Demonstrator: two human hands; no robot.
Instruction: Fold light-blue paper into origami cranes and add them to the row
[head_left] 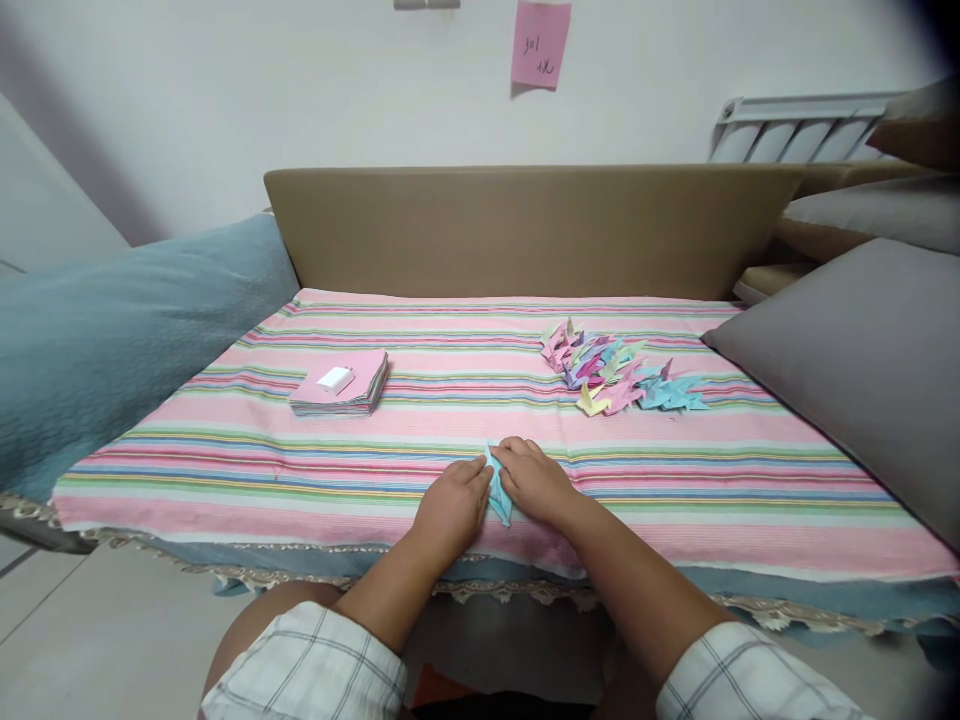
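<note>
A small light-blue folded paper (498, 497) lies on the striped cloth in front of me, narrow and pointed at both ends. My left hand (453, 503) is closed at its left edge, fingertips pressed on the paper. From the other side, my right hand (537, 482) has its thumb and fingers on the paper's upper part, with the fingers bent. The fingers cover part of the folds. Beyond my right hand sits a pile of folded paper cranes (600, 365) in pink, purple, blue, green and yellow.
A stack of coloured paper squares (367, 372) lies at the left with a white plug adapter (335, 380) on top. The striped cloth (225, 460) covers the seat. Behind rises a brown backrest (525, 230); grey cushions (885, 340) crowd the right, and a blue-covered armrest (150, 310) borders the left.
</note>
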